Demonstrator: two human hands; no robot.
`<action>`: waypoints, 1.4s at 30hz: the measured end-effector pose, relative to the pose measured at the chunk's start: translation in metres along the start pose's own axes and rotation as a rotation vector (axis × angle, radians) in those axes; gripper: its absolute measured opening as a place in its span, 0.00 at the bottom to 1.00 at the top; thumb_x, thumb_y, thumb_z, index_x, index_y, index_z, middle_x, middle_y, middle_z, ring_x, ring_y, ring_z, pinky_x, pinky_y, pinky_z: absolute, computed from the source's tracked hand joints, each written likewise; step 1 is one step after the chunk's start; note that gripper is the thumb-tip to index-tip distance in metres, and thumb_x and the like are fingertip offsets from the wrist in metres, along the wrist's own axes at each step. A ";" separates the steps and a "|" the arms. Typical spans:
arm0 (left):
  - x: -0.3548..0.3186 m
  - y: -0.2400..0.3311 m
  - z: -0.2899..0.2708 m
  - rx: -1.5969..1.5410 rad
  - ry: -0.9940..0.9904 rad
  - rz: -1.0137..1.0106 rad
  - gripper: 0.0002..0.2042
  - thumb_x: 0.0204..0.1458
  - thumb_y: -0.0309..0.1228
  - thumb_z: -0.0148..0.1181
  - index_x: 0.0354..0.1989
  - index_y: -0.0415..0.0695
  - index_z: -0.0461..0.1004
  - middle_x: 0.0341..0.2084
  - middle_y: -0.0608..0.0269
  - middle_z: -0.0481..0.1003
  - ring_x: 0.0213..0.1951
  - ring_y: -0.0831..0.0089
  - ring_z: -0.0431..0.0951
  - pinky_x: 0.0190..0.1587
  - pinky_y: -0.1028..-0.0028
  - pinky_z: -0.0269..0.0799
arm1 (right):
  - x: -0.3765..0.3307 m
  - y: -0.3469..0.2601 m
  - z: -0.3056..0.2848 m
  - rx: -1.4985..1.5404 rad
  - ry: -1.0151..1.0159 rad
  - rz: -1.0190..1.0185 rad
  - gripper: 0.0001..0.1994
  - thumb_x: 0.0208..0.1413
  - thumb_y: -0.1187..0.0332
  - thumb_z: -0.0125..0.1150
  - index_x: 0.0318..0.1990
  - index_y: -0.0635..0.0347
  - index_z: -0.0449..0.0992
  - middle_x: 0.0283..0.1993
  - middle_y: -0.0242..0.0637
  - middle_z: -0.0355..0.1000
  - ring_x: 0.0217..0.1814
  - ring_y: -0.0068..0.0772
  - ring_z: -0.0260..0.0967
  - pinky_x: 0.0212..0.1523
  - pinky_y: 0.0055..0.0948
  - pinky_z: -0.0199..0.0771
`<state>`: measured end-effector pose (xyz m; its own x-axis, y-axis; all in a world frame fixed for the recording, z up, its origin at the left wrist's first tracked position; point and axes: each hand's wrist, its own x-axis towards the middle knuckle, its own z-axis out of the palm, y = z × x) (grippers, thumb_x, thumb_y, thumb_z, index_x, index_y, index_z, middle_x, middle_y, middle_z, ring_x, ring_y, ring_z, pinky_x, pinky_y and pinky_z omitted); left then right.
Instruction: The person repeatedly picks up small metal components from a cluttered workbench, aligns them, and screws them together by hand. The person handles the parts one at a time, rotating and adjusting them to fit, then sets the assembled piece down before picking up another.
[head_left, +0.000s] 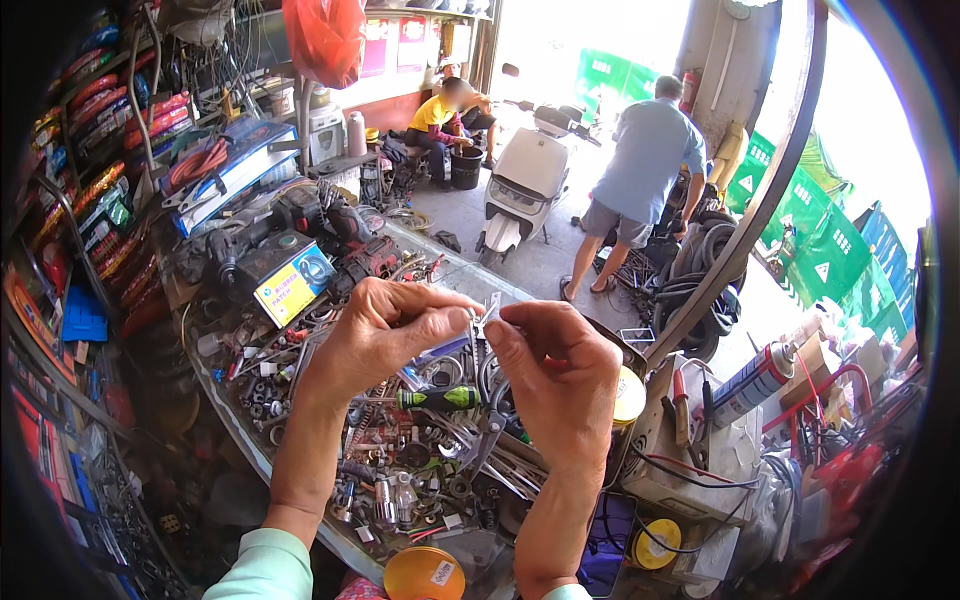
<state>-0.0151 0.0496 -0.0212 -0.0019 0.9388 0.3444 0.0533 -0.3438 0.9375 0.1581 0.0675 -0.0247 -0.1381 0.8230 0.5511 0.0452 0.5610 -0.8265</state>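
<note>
Left hand (385,335) and right hand (558,375), fingers pinched narrow, hold a thin pale piece (493,304); at its seven o'clock, a green-and-black screwdriver handle (440,399).

I see a cream-white scooter (525,172); left of it, a red-orange bag (327,40) and yellow shirt (431,114); right of it, a pale-blue shirt (655,145) and green hoarding (803,218) with white triangles; nearer than it, a green-and-black screwdriver handle (440,399), mint sleeves (262,568).

The pale piece (494,304) between the fingers (437,325) (partly covered by them) is too small to identify.
</note>
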 end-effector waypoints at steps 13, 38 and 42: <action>-0.012 0.014 -0.008 0.056 -0.134 -0.008 0.12 0.45 0.26 0.68 0.37 0.32 0.79 0.31 0.57 0.80 0.34 0.78 0.78 0.41 0.79 0.73 | -0.006 -0.020 0.001 0.012 -0.120 0.054 0.07 0.50 0.73 0.66 0.36 0.62 0.77 0.27 0.33 0.73 0.24 0.18 0.68 0.24 0.19 0.67; -0.015 0.006 0.009 0.221 -0.062 0.346 0.08 0.46 0.23 0.67 0.35 0.35 0.80 0.23 0.58 0.79 0.25 0.80 0.75 0.27 0.80 0.69 | -0.011 -0.028 -0.003 -0.341 0.033 -0.128 0.13 0.47 0.66 0.71 0.22 0.62 0.72 0.17 0.36 0.69 0.15 0.27 0.65 0.18 0.24 0.62; -0.018 0.007 0.004 0.247 -0.140 0.371 0.09 0.43 0.23 0.68 0.35 0.36 0.80 0.16 0.63 0.71 0.18 0.81 0.65 0.21 0.78 0.58 | -0.010 -0.030 -0.009 -0.312 -0.050 -0.100 0.15 0.47 0.65 0.71 0.20 0.62 0.72 0.14 0.36 0.67 0.13 0.28 0.63 0.17 0.26 0.60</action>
<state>-0.0107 0.0305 -0.0204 0.1960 0.7528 0.6284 0.2614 -0.6578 0.7064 0.1673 0.0434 -0.0043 -0.2052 0.7615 0.6148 0.3292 0.6453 -0.6894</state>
